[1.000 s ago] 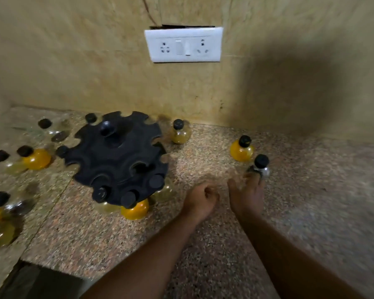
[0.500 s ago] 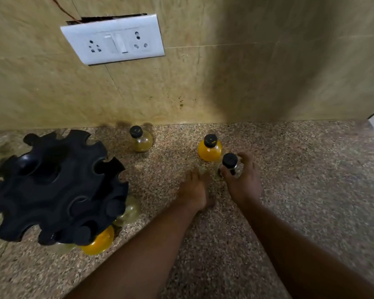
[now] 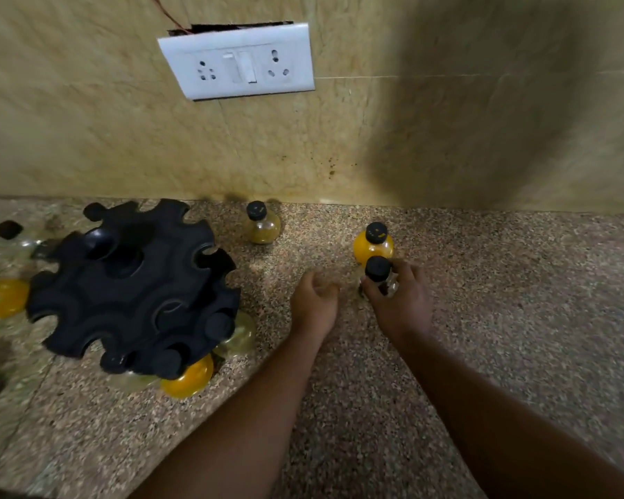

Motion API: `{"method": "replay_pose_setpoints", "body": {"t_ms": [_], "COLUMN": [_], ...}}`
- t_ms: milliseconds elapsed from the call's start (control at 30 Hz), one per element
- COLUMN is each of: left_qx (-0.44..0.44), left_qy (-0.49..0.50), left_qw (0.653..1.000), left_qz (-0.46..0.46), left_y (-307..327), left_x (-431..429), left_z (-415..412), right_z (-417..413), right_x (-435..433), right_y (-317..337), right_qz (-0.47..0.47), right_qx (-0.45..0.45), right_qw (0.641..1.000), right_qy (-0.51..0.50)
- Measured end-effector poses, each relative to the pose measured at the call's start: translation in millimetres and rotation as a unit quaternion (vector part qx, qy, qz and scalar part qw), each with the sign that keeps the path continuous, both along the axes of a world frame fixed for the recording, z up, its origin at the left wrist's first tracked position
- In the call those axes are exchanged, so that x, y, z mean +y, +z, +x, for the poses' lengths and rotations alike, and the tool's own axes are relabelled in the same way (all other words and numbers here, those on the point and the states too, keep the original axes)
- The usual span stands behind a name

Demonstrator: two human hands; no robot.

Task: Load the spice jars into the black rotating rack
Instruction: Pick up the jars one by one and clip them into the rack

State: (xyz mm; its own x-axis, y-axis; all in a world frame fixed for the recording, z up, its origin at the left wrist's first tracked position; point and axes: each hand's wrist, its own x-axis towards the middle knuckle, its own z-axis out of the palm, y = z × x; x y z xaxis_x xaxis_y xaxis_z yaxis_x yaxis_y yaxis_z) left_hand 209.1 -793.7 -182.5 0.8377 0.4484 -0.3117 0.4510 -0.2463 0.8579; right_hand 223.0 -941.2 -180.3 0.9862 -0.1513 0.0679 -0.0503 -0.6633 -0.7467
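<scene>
**A:** What are you working on here?

**B:** Your bench (image 3: 519,282) is speckled granite, brown and grey, and it meets a beige tiled wall (image 3: 87,138) at the back. A white socket plate (image 3: 238,61) sits on that wall, with a dark shadow spread over the tiles to its right.

**A:** And the task's things?

**B:** The black rotating rack (image 3: 130,282) stands on the left half of the bench. Its near slots hold jars, among them an orange-filled jar (image 3: 190,378) and a pale jar (image 3: 236,336) hanging below the rim. Your right hand (image 3: 398,300) has its grip wrapped round a clear black-capped jar (image 3: 377,270), right of centre. Just behind it stands an orange jar (image 3: 373,243), and a greenish-yellow jar (image 3: 262,225) waits close to the wall. Your left hand (image 3: 314,300) rests beside the right, fingers loosely curled, holding nothing.

**A:** How much room do you have?

**B:** The bench is bare granite to the right of your hands and between them and the rack. At the far left more jars crowd the rack, one an orange jar at the edge (image 3: 0,298); that side is blurred. A seam in the stone runs near the lower left corner.
</scene>
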Motion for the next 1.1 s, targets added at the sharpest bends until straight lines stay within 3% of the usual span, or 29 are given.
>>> {"method": "replay_pose_setpoints", "body": {"t_ms": [67,133,300,467,633,767,967,1100], "left_qx": [-0.027,-0.044,-0.074,-0.058,-0.121,-0.148,-0.068,-0.042], "left_qy": [0.165,0.294,0.472,0.506,0.537,0.52,0.41,0.363], "left_qw": [0.979,0.934,0.832,0.789,0.748,0.767,0.84,0.853], "left_qz": [-0.12,-0.199,-0.281,-0.344,-0.372,-0.346,-0.35,-0.373], "left_y": [6.7,10.4,25.4,47.0,43.2,44.0,32.7,40.0], "left_x": [9.8,20.9,43.8,52.4,68.7,80.3,103.1,109.9], "left_z": [-10.1,-21.1,-53.1,-81.6,-111.0,-125.0,-149.4,-154.4], "right_z": [-6.1,-10.9,-28.0,-41.7,-61.8,-70.4,-71.9,-69.6], "right_x": [16.6,33.5,76.2,108.4,140.0,155.9,168.2,173.7], "right_y": [7.0,11.2,25.0,34.2,29.8,29.7,33.7,35.7], "right_qz": [0.001,-0.005,-0.011,-0.027,-0.031,-0.033,-0.046,-0.063], "right_qx": [-0.004,-0.013,0.009,0.024,0.014,0.0,0.006,0.0], "right_qw": [0.999,0.996,0.976,0.947,0.921,0.916,0.922,0.926], "right_qy": [0.037,0.09,0.218,0.32,0.389,0.4,0.384,0.372]}}
